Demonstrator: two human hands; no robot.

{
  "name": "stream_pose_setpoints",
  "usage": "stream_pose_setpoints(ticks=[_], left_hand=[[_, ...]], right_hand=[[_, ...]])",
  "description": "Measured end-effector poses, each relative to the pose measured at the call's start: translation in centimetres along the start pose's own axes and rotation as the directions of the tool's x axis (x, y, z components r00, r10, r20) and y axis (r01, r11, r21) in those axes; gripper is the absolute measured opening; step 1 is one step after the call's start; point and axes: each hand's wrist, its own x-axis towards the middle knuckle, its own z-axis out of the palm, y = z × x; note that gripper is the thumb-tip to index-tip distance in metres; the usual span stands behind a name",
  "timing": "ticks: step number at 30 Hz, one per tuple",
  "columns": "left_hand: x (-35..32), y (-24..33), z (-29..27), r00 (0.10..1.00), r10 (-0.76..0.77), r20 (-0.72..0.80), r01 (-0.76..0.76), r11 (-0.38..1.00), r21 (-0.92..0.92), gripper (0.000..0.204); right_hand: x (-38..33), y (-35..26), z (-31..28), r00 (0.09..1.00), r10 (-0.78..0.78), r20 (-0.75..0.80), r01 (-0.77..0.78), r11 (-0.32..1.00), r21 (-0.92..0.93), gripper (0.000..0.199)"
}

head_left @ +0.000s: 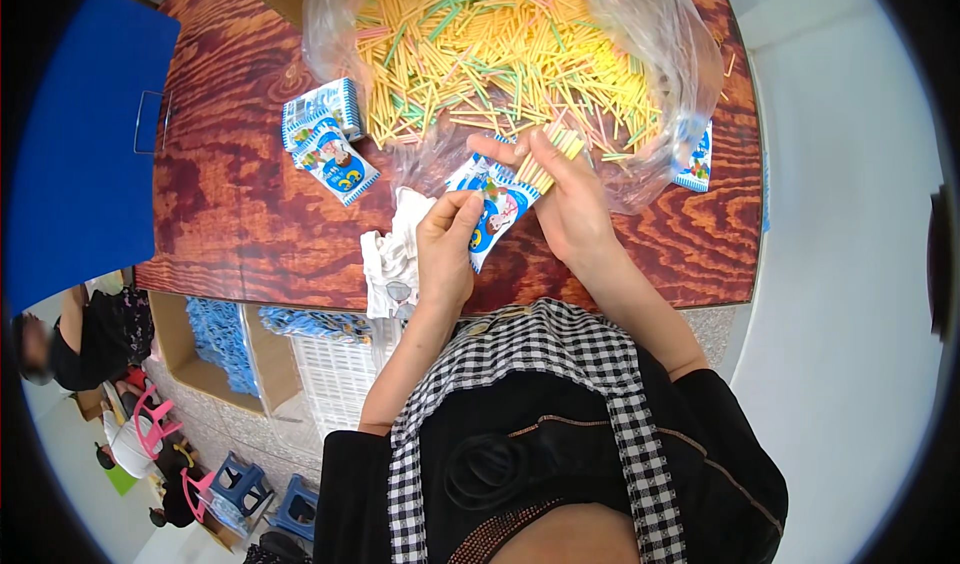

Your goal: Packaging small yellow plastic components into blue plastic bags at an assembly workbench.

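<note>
Between my hands is a small blue-and-white printed packet [497, 226], tilted, with its upper end toward my right hand. My left hand [449, 239] pinches the packet's left edge between thumb and fingers. My right hand [572, 189] is closed around a small bundle of pale yellow and green sticks [541, 171], whose lower ends meet the packet's mouth. Whether they are inside it I cannot tell. Just beyond lies a large heap of thin yellow, green and pink sticks [500, 44] on a clear plastic bag [665, 24].
Several similar packets [330, 139] lie stacked at the left, another packet [695, 159] at the right. A white cloth [395, 254] rests at the near edge of the red wood-grain table [235, 194]. Below stand a cardboard box [215, 349] and a white crate [330, 374]. Other people sit at the lower left.
</note>
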Motion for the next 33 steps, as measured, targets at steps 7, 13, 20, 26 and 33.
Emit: stream_pose_setpoints(ticks=[7,13,20,26,33], left_hand=[[-0.1,-0.3,-0.8,0.979,0.195,0.061,-0.204,0.91,0.36,0.011],[-0.1,0.0,-0.8,0.946,0.281,0.162,-0.324,0.798,0.507,0.011],[0.1,-0.3,-0.4,0.98,0.155,0.128,-0.186,0.941,0.284,0.01],[0.4,-0.4,-0.6,0.976,0.204,0.073,-0.217,0.911,0.35,0.013],[0.3,0.1,-0.8,0.971,0.157,0.178,-0.209,0.921,0.33,0.011]], right_hand=[[0.1,-0.7,0.1,0.999,-0.024,-0.031,0.018,0.987,-0.159,0.026],[0.6,-1.3,0.0,0.999,0.04,0.03,-0.034,0.984,-0.173,0.028],[1.2,-0.5,-0.9,0.981,0.087,0.17,-0.08,0.996,-0.048,0.032],[0.3,-0.8,-0.4,0.978,0.092,0.185,-0.092,0.996,-0.012,0.031],[0.0,-1.3,-0.3,0.985,0.076,0.157,-0.051,0.986,-0.157,0.03]])
